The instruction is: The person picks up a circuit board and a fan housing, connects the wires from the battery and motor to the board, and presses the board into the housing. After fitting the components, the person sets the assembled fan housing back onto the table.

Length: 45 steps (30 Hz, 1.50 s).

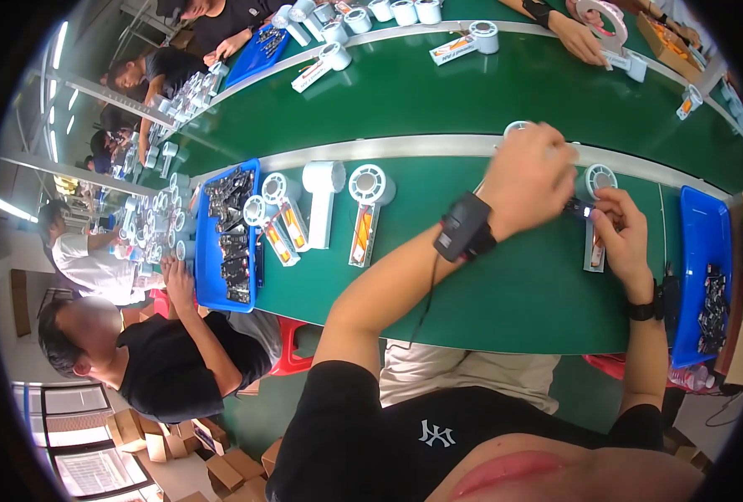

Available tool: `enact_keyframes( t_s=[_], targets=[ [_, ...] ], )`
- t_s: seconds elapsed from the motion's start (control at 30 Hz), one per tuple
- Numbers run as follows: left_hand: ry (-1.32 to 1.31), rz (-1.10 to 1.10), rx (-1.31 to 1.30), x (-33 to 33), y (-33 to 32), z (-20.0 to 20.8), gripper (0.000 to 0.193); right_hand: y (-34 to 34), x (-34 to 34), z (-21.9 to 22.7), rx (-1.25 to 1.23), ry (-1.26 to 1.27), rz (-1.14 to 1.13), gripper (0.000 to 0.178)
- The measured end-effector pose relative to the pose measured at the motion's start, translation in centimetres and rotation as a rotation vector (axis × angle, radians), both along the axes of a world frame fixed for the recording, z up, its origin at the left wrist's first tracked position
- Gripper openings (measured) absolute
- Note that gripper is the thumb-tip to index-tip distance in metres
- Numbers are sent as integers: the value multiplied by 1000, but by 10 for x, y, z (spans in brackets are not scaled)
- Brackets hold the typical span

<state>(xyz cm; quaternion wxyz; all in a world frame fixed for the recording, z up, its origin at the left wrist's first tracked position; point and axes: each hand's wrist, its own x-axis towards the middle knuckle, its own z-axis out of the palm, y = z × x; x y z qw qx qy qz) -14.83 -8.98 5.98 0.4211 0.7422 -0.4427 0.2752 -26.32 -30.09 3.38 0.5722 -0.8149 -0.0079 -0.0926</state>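
Note:
My right hand [624,236] pinches a small dark circuit board [583,208] with a lit spot on it. Just beneath lies a handheld fan with a round white head [601,178]; its open handle [594,255] is partly covered by the hand. My left hand [528,177], slightly blurred, is raised near the metal rail with its fingers curled in. Behind it shows the top of another white fan head [518,127]; the rest is hidden. Whatever the left fingers hold cannot be made out.
Several white fans, including one with an orange insert [363,234], stand left on the green table [488,309]. Blue trays of circuit boards flank me, left [206,289] and right [691,251]. Beyond the rail, a green conveyor [396,96] carries fans. A co-worker [179,360] sits at left.

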Motion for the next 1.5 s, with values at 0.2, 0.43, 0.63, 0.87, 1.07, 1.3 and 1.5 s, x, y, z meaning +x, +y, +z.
enact_keyframes(
  t_s=[0.2,0.43,0.63,0.87,1.07,1.3,1.5],
  targets=[
    [149,363,63,114,37,8,22,4,3,4,-12,3,2,22],
    [304,880,496,230,65,-24,40,3,4,4,-13,8,7,20],
    [346,808,623,255,69,-33,43,5,2,4,21,20,0,19],
    [592,785,789,210,51,5,49,4,5,2,79,-1,-8,18],
    [150,693,570,103,83,52,30,4,6,2,25,-32,8,19],
    [137,650,535,-30,133,38,24,5,5,-1,-1,-56,-5,20],
    [226,701,757,-68,150,9,28,8,5,1,11,-86,-25,21]
  ],
)
